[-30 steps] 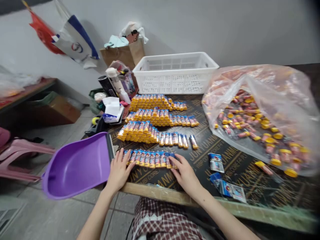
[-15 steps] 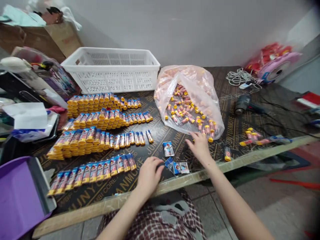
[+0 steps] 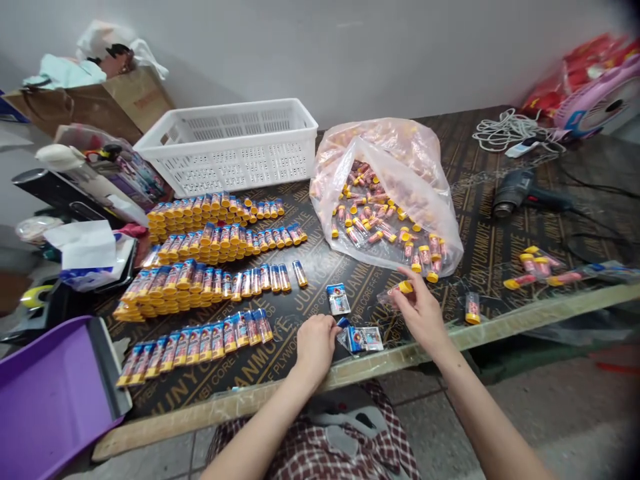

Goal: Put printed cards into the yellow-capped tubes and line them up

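Observation:
My right hand (image 3: pixel 423 313) pinches a small clear tube with a yellow cap (image 3: pixel 404 287) just above the table, in front of the open plastic bag (image 3: pixel 345 243). That bag holds many similar capped tubes with pink contents. My left hand (image 3: pixel 316 341) is closed at the table's front edge, its fingertips pinched on the blue end of a printed plastic sleeve (image 3: pixel 343 323). Other flat printed sleeves (image 3: pixel 371 339) lie beside those fingertips. One more sleeve (image 3: pixel 339 299) lies apart, farther back. To the left, a row of sleeved tubes (image 3: pixel 205 342) lies side by side.
Stacked rows of sleeved tubes (image 3: pixel 175 283) fill the left-centre, before a white basket (image 3: pixel 235 163). A purple dustpan (image 3: pixel 55 393) is at the left. On the right are a heat gun (image 3: pixel 515 190), a coiled cable (image 3: pixel 510 130), a pink fan (image 3: pixel 595 100) and loose tubes (image 3: pixel 537 265).
My right hand has drawn back from the bag's front edge and now holds a capped tube. My left hand has closed at the printed sleeves. The view has shifted slightly.

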### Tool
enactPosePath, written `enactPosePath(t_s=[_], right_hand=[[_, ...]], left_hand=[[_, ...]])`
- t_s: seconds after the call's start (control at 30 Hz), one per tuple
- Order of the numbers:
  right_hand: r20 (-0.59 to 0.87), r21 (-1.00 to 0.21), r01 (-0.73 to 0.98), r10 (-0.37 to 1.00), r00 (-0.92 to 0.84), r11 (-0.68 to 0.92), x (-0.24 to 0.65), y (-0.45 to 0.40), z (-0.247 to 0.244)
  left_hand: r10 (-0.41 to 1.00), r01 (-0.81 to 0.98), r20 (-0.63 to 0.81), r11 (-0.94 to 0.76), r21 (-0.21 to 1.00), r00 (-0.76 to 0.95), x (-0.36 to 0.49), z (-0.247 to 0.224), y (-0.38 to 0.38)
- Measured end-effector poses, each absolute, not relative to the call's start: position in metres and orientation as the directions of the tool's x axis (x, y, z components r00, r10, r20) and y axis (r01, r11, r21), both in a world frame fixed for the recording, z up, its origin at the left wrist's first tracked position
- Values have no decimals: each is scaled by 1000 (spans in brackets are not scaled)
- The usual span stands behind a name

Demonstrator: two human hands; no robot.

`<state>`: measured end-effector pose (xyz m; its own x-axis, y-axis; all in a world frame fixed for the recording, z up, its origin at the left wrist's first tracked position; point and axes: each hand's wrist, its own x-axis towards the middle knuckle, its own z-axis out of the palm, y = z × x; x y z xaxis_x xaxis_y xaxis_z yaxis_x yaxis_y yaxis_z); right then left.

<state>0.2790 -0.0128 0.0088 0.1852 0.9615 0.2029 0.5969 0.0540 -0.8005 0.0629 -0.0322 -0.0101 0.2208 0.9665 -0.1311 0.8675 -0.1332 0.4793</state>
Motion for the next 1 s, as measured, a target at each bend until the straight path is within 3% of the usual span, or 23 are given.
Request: enactPosePath(t_s=[0.07,0.2,0.33,0.43,0.57,0.83,0.93,1.0], right_hand=[[168,-860,507,972,164,63,267,-20,12],[186,-855,512,970,154,83,250,-29,12],[200,-863,496,967,160,96,244,-34,12],[182,-879,470,969,165,85,243,-35,13],[168,-887,457,970,177,70,242,-37,11],[171,-892,445,969,177,76,241,-40,8],[172,-892,445,969,175,78,241,-40,7],[170,-898,434,968,186,74,240,-41,6]], left_hand=[[965,856,-76,-184,483,250,63,-9,-34],[969,771,21,-210,601,248,64,-10,-36],[984,648,-41,-81,757,172,69,-12,-38],[988,589,-95,3,808,125,72,-13,-38],[984,641,-126,18,767,123,74,-15,-36],[969,810,-82,-147,567,233,73,-9,-40],[953,826,19,-272,494,302,73,-5,-44],[944,797,110,-322,511,310,71,-5,-46]])
